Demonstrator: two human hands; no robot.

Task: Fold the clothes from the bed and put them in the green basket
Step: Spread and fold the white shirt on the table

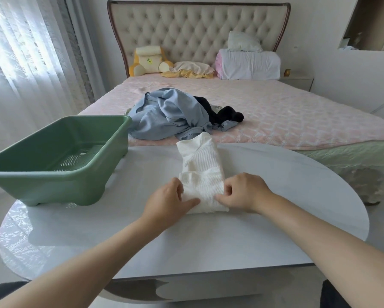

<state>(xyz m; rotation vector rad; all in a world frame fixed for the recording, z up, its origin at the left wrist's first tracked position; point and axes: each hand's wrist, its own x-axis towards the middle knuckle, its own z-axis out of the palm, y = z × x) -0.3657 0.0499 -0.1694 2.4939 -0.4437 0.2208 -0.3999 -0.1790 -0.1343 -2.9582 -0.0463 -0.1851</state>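
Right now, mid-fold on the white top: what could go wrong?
1. The left hand and right hand pinch only the near end of the top; if it is lifted that way, the long far part may unfold.
2. Its collar end reaches the bed close to the blue shirt; a pull could snag it.
3. The basket sits off to the left; a sideways carry might loosen the fold.

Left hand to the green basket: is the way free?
Probably yes: the green basket stands on the table left of the left hand, bare tabletop between; that hand grips the white garment, though.
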